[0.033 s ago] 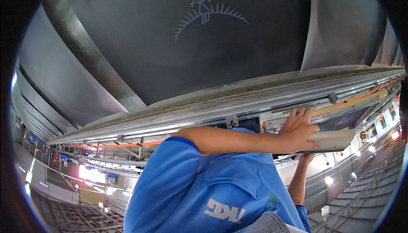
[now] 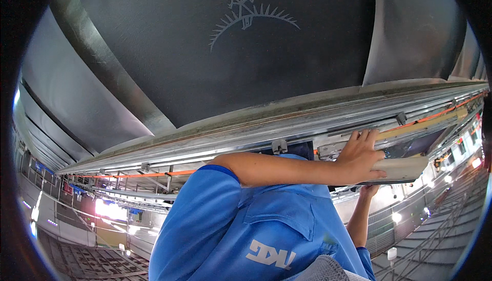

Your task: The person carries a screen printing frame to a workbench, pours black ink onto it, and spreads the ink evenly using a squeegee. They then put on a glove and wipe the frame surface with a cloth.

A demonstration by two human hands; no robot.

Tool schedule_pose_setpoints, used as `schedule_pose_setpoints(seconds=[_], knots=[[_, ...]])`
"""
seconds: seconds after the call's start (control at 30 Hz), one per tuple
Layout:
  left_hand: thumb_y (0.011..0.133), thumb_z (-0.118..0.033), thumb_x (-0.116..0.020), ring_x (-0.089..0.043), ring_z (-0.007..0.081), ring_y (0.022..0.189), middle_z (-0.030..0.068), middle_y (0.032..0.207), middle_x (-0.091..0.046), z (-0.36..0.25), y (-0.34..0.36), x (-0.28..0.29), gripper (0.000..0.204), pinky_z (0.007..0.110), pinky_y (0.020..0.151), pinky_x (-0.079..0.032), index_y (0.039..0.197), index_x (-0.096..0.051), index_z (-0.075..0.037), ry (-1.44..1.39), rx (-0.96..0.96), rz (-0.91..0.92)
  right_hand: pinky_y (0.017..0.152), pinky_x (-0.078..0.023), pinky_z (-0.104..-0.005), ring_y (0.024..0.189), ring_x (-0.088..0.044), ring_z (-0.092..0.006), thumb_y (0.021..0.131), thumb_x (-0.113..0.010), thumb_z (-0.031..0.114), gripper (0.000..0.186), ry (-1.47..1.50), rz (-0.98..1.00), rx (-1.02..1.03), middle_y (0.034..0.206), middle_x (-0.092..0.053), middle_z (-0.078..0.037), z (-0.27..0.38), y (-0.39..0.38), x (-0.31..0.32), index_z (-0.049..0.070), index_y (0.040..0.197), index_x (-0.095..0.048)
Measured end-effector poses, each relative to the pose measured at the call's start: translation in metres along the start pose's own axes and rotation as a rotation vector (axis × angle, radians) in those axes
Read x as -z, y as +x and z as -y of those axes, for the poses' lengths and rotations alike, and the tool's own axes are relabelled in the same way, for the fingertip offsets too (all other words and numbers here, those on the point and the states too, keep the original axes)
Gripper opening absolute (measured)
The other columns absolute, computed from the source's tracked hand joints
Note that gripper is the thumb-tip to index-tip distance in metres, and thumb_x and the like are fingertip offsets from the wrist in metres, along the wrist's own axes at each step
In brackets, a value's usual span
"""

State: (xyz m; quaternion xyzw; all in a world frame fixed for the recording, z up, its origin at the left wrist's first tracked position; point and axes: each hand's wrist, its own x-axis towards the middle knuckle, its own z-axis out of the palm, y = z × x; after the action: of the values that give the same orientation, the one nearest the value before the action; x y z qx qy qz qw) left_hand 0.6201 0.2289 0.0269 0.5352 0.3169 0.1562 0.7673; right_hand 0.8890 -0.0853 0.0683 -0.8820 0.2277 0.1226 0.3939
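A dark sheet (image 2: 266, 71) fills the view at 12 o'clock. Below it, at 6 o'clock, is the person's blue shirt (image 2: 205, 230). A paler grey sheet (image 2: 97, 91) lies at about 10 o'clock and a second grey sheet (image 2: 410, 30) at 2 o'clock. A long metal rail (image 2: 241, 133) runs across, rising toward 3 o'clock, between the dark sheet and the shirt. The pale-sided frame (image 2: 405, 169) is at about half past 3, on the shirt side of the rail. On the dark sheet, at 12 o'clock, shows a light spiky arc design (image 2: 256, 16). The left hand (image 2: 360, 159), reaching across the body, has hold of the frame: fingers bent and slightly spread over it, thumb well apart on its near side. The smaller-looking right hand (image 2: 368, 192), at 4 o'clock, is under the frame's near edge; its fingers are mostly hidden, so I cannot tell their grip. Smallest is a grey clip (image 2: 280, 147), near 5 o'clock, beside the rail.
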Motion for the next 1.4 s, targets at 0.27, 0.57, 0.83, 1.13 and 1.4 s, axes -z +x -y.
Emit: schedule_pose_setpoints(seconds=[0.27,0.57,0.83,1.13,1.4], knots=[[0.077,-0.050,-0.070,-0.038,0.0385,0.119,0.0271,0.130,-0.042,0.007,0.007,0.002,0.045,0.045,0.093,-0.031,0.095,-0.072,-0.008,0.001,0.016,0.008,0.039,-0.029,-0.0184,0.046,-0.034,-0.0039,0.101,-0.041,0.028,0.026,-0.002,0.000,0.015,0.058,-0.039,0.008,0.002,0.000,-0.009,0.017,0.080,-0.052],[0.078,-0.047,-0.070,-0.037,0.0406,0.121,0.0297,0.130,-0.040,0.004,0.013,0.011,0.045,0.048,0.097,-0.029,0.093,-0.071,-0.005,-0.044,0.046,0.076,0.038,-0.027,-0.0189,0.045,-0.033,-0.0040,0.102,-0.040,0.030,0.030,-0.021,-0.003,0.006,0.057,-0.038,0.007,0.000,0.027,-0.010,0.016,0.078,-0.050],[0.078,-0.050,-0.069,-0.039,0.0374,0.114,0.0255,0.122,-0.044,0.001,0.024,-0.001,0.047,0.045,0.092,-0.030,0.094,-0.071,-0.005,0.064,-0.011,-0.052,0.038,-0.028,-0.0221,0.044,-0.029,-0.0090,0.103,-0.031,0.052,0.051,0.121,0.134,-0.060,0.054,-0.031,0.005,0.000,0.067,-0.024,0.015,0.068,-0.038],[0.077,-0.058,-0.067,-0.042,0.0337,0.112,0.0209,0.120,-0.048,-0.008,0.043,-0.061,0.052,0.041,0.089,-0.032,0.095,-0.074,-0.009,0.277,0.000,-0.014,0.052,-0.038,-0.0218,0.056,-0.038,-0.0079,0.099,-0.046,0.052,0.041,0.250,0.047,-0.083,0.073,-0.049,0.003,-0.019,0.093,-0.026,0.013,0.095,-0.056],[0.073,-0.060,-0.071,-0.045,0.0325,0.109,0.0184,0.117,-0.051,-0.005,0.113,-0.175,0.057,0.042,0.090,-0.035,0.099,-0.074,-0.009,0.408,0.036,0.130,0.098,-0.045,-0.0387,0.116,-0.053,-0.0244,0.098,-0.043,0.052,0.056,0.249,0.072,-0.151,0.129,-0.054,-0.012,-0.087,0.253,0.051,0.005,0.128,-0.051]])
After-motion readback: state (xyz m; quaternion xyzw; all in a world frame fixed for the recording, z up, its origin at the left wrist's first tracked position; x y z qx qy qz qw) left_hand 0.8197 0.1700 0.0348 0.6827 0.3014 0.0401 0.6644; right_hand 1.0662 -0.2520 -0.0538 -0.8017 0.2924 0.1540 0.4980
